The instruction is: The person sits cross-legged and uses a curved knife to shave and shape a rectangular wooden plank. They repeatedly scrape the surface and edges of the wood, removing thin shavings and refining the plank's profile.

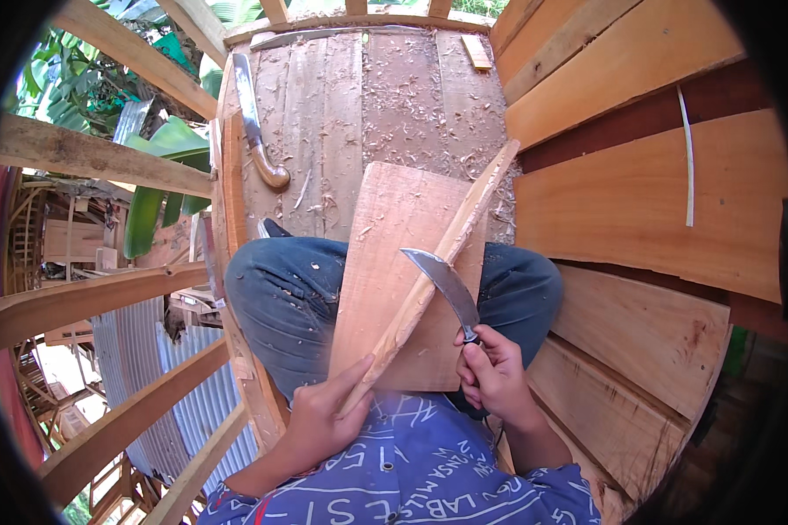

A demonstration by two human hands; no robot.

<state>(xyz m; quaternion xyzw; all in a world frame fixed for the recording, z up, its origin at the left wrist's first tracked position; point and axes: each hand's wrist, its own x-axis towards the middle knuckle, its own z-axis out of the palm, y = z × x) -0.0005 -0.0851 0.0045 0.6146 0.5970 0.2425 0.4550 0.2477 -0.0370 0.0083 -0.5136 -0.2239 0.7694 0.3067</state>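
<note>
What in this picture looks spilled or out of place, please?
Wood shavings lie scattered across the plank floor, which looks untidy. A machete also lies loose and unsheathed on the floor's left side, perhaps a hazard. Nothing looks clearly damaged.

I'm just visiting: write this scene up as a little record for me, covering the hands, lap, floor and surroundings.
Left hand: gripping the near end of a wooden strip
Right hand: holding a curved knife, blade crossing over the strip; contact unclear
Lap: wide wooden board over blue jeans, beneath the strip
Floor: wood shavings, a brown-handled machete at left, a small wood block toward the far right
Surroundings: wooden railing at left, plank wall at right
</note>
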